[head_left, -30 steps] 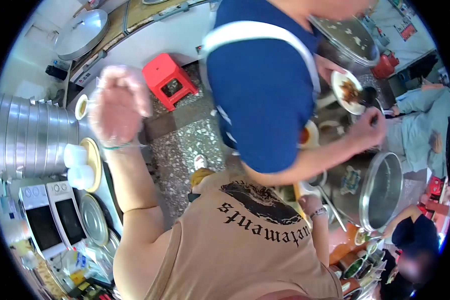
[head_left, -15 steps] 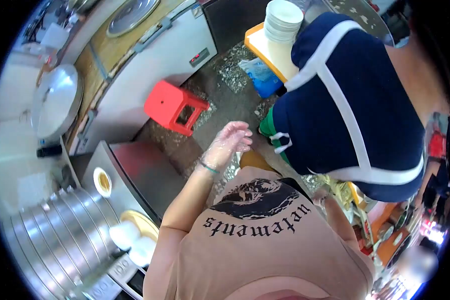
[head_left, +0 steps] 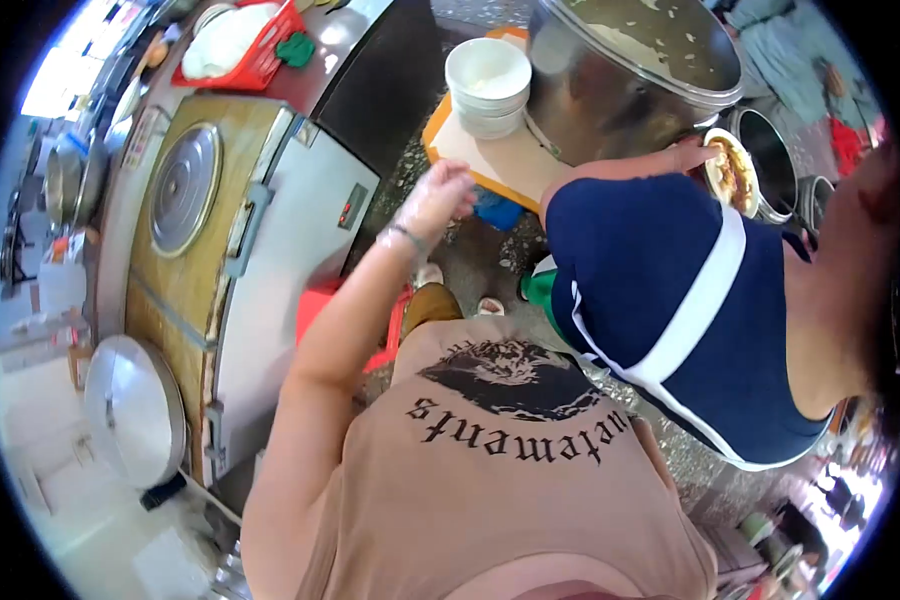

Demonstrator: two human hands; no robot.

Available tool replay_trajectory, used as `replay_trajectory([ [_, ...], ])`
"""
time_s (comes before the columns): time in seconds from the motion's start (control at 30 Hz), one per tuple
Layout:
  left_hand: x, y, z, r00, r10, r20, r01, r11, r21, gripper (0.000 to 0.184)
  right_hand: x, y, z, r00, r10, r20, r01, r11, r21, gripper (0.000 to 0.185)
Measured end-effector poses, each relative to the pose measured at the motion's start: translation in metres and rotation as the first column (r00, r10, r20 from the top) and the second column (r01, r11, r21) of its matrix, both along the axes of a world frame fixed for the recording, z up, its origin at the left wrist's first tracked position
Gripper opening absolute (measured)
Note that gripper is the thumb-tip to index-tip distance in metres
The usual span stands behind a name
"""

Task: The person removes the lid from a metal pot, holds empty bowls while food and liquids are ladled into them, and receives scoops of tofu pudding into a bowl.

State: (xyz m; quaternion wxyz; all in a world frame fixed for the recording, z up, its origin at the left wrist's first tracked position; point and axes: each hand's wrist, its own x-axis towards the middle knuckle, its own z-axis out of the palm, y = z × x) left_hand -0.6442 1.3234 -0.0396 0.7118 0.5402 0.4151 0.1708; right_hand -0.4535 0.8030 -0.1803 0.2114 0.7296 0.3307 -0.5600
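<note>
My left hand (head_left: 436, 204), in a clear plastic glove, reaches forward with its fingers loosely bent and nothing visible in them. Just beyond it in the view is a stack of white bowls (head_left: 488, 85) on an orange-edged table (head_left: 438, 128). The hand looks apart from the bowls. My right hand is out of sight; my shirt and the co-worker's body cover that side.
A co-worker in a navy top and white apron straps (head_left: 670, 290) stands close on the right, one hand holding a bowl of food (head_left: 732, 172). A large metal pot (head_left: 610, 95) stands ahead. A white chest freezer (head_left: 300, 215) and red stool (head_left: 315, 312) are left.
My view has swung towards the bowls and pot. My left hand has moved forward towards the table, its fingers more bent. The co-worker's arm and food bowl have come into view.
</note>
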Motion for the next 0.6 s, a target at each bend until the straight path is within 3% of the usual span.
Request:
replay_trajectory([
  [0.07, 0.032, 0.058, -0.014, 0.994, 0.009, -0.108, -0.004, 0.999, 0.048, 0.035, -0.023, 0.016, 0.013, 0.993, -0.12, 0.009, 0.119, 0.992, 0.034, 0.028],
  [0.13, 0.063, 0.131, -0.052, 0.982, -0.028, -0.186, 0.078, 0.962, 0.263, 0.041, -0.051, 0.043, 0.026, 0.969, -0.248, 0.006, 0.247, 0.966, 0.074, 0.028],
  [0.2, 0.098, 0.209, -0.089, 0.9, 0.053, -0.432, 0.239, 0.77, 0.592, 0.048, -0.081, 0.086, 0.04, 0.931, -0.366, -0.014, 0.364, 0.921, 0.135, 0.027],
  [0.23, 0.113, 0.236, -0.087, 0.853, 0.087, -0.515, 0.296, 0.731, 0.615, 0.055, -0.094, 0.118, 0.048, 0.907, -0.421, -0.032, 0.419, 0.89, 0.178, 0.026],
  [0.27, 0.123, 0.25, -0.09, 0.833, 0.211, -0.511, 0.292, 0.617, 0.731, 0.055, -0.109, 0.151, 0.055, 0.879, -0.473, -0.06, 0.473, 0.852, 0.225, 0.026],
  [0.37, 0.159, 0.311, -0.103, 0.702, 0.006, -0.712, 0.56, 0.614, 0.557, 0.051, -0.127, 0.279, 0.069, 0.798, -0.586, -0.141, 0.582, 0.688, 0.433, 0.025],
  [0.4, 0.166, 0.322, -0.113, 0.701, -0.016, -0.713, 0.576, 0.602, 0.553, 0.051, -0.124, 0.325, 0.073, 0.788, -0.593, -0.163, 0.581, 0.629, 0.517, 0.024],
  [0.43, 0.172, 0.332, -0.131, 0.681, -0.031, -0.732, 0.609, 0.58, 0.541, 0.049, -0.107, 0.386, 0.106, 0.804, -0.583, -0.115, 0.532, 0.621, 0.575, 0.021],
  [0.5, 0.177, 0.34, -0.138, 0.639, -0.091, -0.763, 0.671, 0.551, 0.496, 0.04, -0.078, 0.454, 0.101, 0.86, -0.502, -0.092, 0.358, 0.463, 0.811, 0.021],
  [0.57, 0.17, 0.33, -0.118, 0.66, -0.089, -0.746, 0.671, 0.516, 0.532, 0.038, -0.053, 0.508, 0.057, 0.784, -0.621, -0.008, 0.249, 0.302, 0.92, 0.03],
  [0.6, 0.169, 0.327, -0.112, 0.698, -0.07, -0.712, 0.648, 0.485, 0.588, 0.037, -0.033, 0.542, 0.062, 0.76, -0.649, 0.039, 0.302, 0.405, 0.863, 0.033],
])
